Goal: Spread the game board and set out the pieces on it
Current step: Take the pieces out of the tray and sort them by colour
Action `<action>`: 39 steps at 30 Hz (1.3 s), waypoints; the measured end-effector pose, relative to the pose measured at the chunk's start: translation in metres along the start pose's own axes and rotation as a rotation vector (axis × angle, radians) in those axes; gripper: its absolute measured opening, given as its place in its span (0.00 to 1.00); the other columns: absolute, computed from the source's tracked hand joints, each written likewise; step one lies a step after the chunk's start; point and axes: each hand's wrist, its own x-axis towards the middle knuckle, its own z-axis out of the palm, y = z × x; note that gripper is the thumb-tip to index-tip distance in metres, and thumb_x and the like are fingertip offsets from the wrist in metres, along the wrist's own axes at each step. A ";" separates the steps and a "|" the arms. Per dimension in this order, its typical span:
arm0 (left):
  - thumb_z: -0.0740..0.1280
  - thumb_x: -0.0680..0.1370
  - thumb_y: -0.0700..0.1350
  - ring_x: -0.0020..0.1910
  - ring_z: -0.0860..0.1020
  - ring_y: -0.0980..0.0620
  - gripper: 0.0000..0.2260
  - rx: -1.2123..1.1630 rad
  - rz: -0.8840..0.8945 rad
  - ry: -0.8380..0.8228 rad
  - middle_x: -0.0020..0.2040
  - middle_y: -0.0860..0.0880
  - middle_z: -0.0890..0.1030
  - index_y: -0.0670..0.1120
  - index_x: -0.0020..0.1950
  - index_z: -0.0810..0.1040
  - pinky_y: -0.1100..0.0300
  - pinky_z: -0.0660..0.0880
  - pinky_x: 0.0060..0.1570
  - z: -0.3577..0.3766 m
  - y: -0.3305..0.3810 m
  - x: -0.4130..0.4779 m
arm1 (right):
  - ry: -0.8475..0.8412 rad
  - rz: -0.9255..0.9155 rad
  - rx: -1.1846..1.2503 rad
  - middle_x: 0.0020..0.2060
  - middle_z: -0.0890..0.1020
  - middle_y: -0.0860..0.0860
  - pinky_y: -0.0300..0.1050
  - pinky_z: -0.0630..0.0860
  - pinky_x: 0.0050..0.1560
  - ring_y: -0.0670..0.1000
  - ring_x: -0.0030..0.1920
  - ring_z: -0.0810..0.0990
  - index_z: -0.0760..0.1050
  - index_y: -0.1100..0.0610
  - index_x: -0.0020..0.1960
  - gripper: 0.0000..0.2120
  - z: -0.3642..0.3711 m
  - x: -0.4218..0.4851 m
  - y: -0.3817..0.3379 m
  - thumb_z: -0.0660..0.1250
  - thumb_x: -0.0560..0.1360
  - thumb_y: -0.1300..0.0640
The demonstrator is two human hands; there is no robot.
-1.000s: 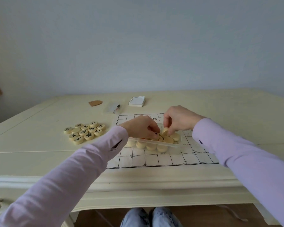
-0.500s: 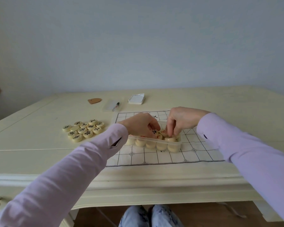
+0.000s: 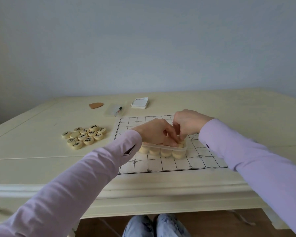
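Where fingers (image 3: 182,135) dip, round discs (image 3: 166,152) fill a clear tray (image 3: 158,147)

Black characters on pieces (image 3: 84,136) — illegible

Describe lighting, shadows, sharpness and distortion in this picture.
Head view: soft, even light, no glare; barely any shadow around the clear box on the game board; markings on the loose pieces are sharp; wide-angle lens enlarges the sleeves near the corners.
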 end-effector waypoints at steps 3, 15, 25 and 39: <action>0.72 0.68 0.53 0.47 0.81 0.50 0.04 0.019 -0.023 -0.023 0.45 0.54 0.84 0.59 0.41 0.80 0.54 0.78 0.53 0.004 0.005 0.001 | 0.029 0.010 -0.094 0.32 0.72 0.50 0.39 0.65 0.30 0.55 0.39 0.74 0.73 0.55 0.40 0.06 0.002 -0.004 -0.007 0.70 0.68 0.62; 0.71 0.70 0.51 0.46 0.77 0.54 0.02 0.080 0.004 0.051 0.44 0.57 0.79 0.57 0.42 0.81 0.59 0.76 0.49 0.004 0.001 -0.003 | 0.067 0.010 -0.117 0.32 0.70 0.49 0.42 0.66 0.38 0.55 0.41 0.73 0.74 0.55 0.44 0.02 0.007 -0.001 -0.007 0.66 0.72 0.61; 0.72 0.71 0.57 0.44 0.77 0.54 0.12 0.180 -0.032 0.282 0.43 0.54 0.81 0.49 0.43 0.81 0.69 0.69 0.39 -0.034 -0.027 -0.017 | -0.052 -0.051 0.331 0.42 0.83 0.54 0.43 0.70 0.49 0.44 0.34 0.75 0.82 0.55 0.54 0.09 -0.004 0.002 0.022 0.64 0.77 0.57; 0.71 0.71 0.46 0.48 0.77 0.50 0.08 0.322 -0.050 0.217 0.45 0.53 0.76 0.49 0.49 0.79 0.55 0.76 0.49 -0.025 -0.030 -0.019 | 0.056 -0.090 0.301 0.43 0.80 0.46 0.39 0.74 0.46 0.47 0.50 0.79 0.82 0.53 0.52 0.14 0.006 0.008 -0.011 0.75 0.68 0.52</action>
